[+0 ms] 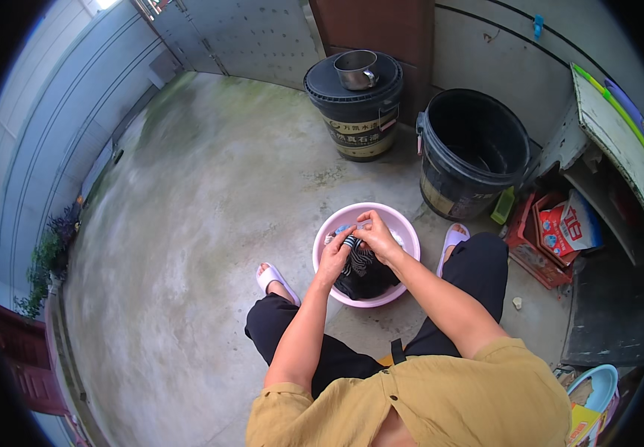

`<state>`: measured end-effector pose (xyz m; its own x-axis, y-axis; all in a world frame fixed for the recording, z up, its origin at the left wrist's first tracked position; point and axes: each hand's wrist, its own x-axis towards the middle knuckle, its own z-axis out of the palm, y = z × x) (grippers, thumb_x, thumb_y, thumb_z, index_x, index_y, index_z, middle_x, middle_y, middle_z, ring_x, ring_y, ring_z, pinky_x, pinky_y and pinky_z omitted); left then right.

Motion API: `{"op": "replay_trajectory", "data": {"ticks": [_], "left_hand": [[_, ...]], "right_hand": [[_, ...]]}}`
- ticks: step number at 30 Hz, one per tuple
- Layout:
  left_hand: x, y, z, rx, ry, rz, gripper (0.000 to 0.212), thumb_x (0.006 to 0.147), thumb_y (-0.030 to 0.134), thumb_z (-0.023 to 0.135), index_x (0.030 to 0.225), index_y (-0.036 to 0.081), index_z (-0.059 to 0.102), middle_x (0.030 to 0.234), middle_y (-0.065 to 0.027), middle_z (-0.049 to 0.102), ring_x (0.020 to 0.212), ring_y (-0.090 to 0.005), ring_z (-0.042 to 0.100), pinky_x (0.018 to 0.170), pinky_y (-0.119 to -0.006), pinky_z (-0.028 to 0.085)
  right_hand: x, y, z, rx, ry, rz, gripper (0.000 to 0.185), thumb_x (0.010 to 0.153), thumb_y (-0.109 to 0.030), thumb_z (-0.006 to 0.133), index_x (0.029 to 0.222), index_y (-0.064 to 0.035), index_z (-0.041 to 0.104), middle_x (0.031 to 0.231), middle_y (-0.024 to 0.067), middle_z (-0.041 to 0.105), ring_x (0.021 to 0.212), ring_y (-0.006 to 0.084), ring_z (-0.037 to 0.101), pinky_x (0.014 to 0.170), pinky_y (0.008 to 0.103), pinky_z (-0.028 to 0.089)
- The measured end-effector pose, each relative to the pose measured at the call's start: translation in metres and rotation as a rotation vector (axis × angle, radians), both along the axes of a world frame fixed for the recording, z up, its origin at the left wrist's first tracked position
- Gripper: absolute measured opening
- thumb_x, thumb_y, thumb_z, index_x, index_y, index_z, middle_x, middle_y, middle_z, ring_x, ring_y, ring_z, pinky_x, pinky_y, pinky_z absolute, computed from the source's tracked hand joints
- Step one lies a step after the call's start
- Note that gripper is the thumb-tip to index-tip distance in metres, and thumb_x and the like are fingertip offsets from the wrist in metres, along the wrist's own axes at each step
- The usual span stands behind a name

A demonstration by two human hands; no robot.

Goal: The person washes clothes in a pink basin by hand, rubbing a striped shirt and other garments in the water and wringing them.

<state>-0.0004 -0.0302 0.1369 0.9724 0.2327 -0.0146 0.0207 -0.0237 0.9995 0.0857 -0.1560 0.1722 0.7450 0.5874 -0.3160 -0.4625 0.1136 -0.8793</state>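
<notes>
A pink plastic basin sits on the concrete between my feet. Over it, my left hand grips a black-and-white striped cloth between thumb and fingers. My right hand meets it from the other side, its bent fingers pinching the cloth's upper part close to my left fingertips. The cloth hangs down into the basin, where a black cloth lies bunched. Something light blue shows behind my left fingers, too small to make out. White stuff, perhaps suds or cloth, shows at the basin's right side.
Ahead stands a lidded black paint bucket with a metal mug on it. An open black bucket is to its right. A red crate holding a detergent bag and a dark slab are at right. My slippers flank the basin.
</notes>
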Motion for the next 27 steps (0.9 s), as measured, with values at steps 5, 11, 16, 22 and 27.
{"op": "replay_trajectory", "data": {"ticks": [5,11,16,22,27], "left_hand": [[0.001,0.002,0.005,-0.002,0.053,-0.064,0.056,0.077,0.005,0.057,0.131,0.0,0.042,0.119,-0.0085,0.054,0.113,-0.0147,0.047,0.097,-0.027,0.035],[-0.001,-0.004,0.006,0.13,0.101,0.026,0.063,0.071,0.008,0.07,0.128,0.0,0.044,0.106,-0.0044,0.055,0.089,-0.0096,0.051,0.078,-0.024,0.042],[-0.006,-0.005,0.023,0.263,0.152,0.048,0.042,0.075,0.001,0.064,0.116,0.001,0.054,0.101,-0.0027,0.059,0.092,-0.01,0.054,0.083,-0.024,0.042],[-0.01,0.008,-0.001,0.044,0.114,0.042,0.033,0.078,-0.006,0.058,0.109,0.005,0.061,0.099,-0.0013,0.062,0.099,-0.0107,0.054,0.089,-0.025,0.04],[-0.017,0.017,0.005,0.09,0.056,0.067,0.036,0.077,-0.011,0.051,0.108,0.004,0.063,0.102,-0.0025,0.063,0.096,-0.0119,0.055,0.087,-0.025,0.041]], "right_hand": [[0.007,0.005,-0.015,-0.062,-0.2,0.108,0.021,0.081,-0.004,0.056,0.1,-0.0065,0.046,0.075,0.0005,0.05,0.061,0.0068,0.049,0.051,0.0209,0.043],[-0.002,0.015,-0.046,-0.193,-0.596,0.153,0.025,0.08,-0.001,0.048,0.105,-0.0038,0.045,0.072,0.0018,0.052,0.063,0.0107,0.049,0.059,0.0258,0.043],[-0.005,0.005,-0.019,-0.109,-0.98,0.18,0.029,0.081,-0.003,0.047,0.11,-0.0023,0.046,0.073,0.0057,0.059,0.069,0.0127,0.056,0.063,0.0269,0.045],[0.025,-0.007,-0.015,0.16,-0.509,0.066,0.023,0.086,-0.003,0.041,0.108,0.0004,0.046,0.084,0.0128,0.062,0.07,0.0188,0.065,0.062,0.0293,0.056],[0.051,-0.027,-0.051,-0.019,-0.288,0.077,0.016,0.076,-0.002,0.052,0.092,-0.0032,0.053,0.082,0.0046,0.06,0.073,0.012,0.059,0.063,0.0281,0.05]]}}
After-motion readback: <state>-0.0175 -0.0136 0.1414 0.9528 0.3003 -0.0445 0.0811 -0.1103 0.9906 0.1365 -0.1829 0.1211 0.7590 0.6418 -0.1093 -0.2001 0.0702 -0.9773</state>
